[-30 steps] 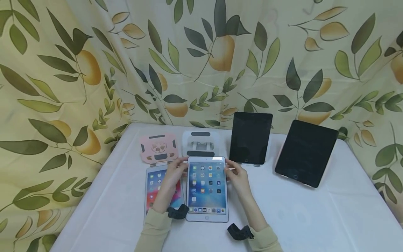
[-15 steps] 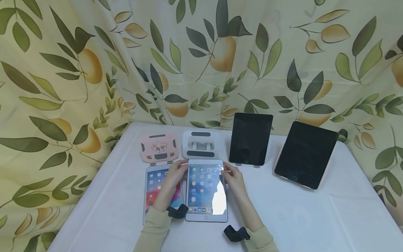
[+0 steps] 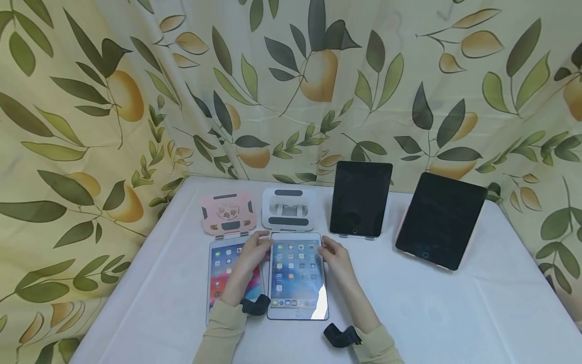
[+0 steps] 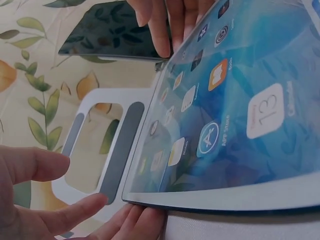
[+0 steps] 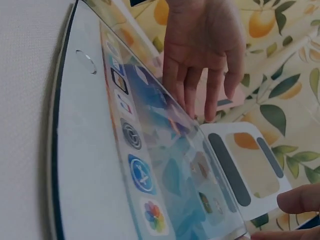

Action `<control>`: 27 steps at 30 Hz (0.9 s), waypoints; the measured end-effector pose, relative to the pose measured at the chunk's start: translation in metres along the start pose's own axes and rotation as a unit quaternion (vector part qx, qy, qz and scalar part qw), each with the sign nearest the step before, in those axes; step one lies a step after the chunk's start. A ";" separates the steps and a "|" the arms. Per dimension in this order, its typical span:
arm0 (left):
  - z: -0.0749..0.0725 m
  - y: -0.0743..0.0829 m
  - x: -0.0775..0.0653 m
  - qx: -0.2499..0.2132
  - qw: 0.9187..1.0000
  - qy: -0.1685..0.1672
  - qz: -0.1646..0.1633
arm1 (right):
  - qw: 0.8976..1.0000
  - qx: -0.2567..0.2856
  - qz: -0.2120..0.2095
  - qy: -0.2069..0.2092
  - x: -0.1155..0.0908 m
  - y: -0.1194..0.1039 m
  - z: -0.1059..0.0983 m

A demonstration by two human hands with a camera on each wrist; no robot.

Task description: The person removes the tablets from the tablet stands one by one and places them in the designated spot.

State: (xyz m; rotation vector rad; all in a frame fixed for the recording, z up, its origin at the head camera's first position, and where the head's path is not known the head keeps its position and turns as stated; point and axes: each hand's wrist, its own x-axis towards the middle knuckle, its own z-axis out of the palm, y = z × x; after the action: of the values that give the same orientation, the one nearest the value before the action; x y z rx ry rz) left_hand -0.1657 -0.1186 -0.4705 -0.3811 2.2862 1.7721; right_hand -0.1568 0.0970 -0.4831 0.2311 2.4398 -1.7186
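A white-framed tablet (image 3: 297,273) with a lit blue home screen lies before the white tablet stand (image 3: 288,221). At its upper left corner is my left hand (image 3: 250,258); in the left wrist view some fingers (image 4: 135,225) meet the tablet's edge, while thumb and index finger stand apart from it. My right hand (image 3: 338,260) touches the upper right side, its fingers (image 4: 175,22) fairly straight in the left wrist view. Partly under my left forearm lies a second white tablet (image 3: 218,283), red and blue on screen, before a pink stand (image 3: 228,212).
Two dark-screened tablets lean on stands at the right: a smaller black tablet (image 3: 361,199) and a tilted black tablet (image 3: 441,222). A white cloth covers the table (image 3: 454,313). Behind it hangs a leaf-and-fruit patterned curtain (image 3: 291,116).
The tablet's top edge has come down, towards the person, baring more of the white stand. My right hand has moved slightly left. A bright reflection has shifted to the screen's lower right.
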 end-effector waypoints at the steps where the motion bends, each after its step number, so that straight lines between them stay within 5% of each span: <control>1: -0.001 0.000 0.000 0.000 1.000 0.000 -0.001 | 1.000 -0.002 0.000 -0.003 0.000 0.000 -0.001; 18: -0.003 0.004 -0.004 0.023 0.999 -0.033 -0.001 | 0.995 -0.079 -0.012 -0.061 -0.003 -0.009 -0.013; 27: -0.003 0.005 -0.008 0.077 0.996 -0.033 0.019 | 0.994 -0.084 -0.010 -0.075 -0.005 -0.009 -0.016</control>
State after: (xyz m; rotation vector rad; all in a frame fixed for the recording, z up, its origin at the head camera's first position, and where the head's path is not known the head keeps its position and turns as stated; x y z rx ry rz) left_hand -0.1596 -0.1196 -0.4629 -0.2471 2.3784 1.5862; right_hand -0.1547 0.1093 -0.4685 0.0548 2.4656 -1.4685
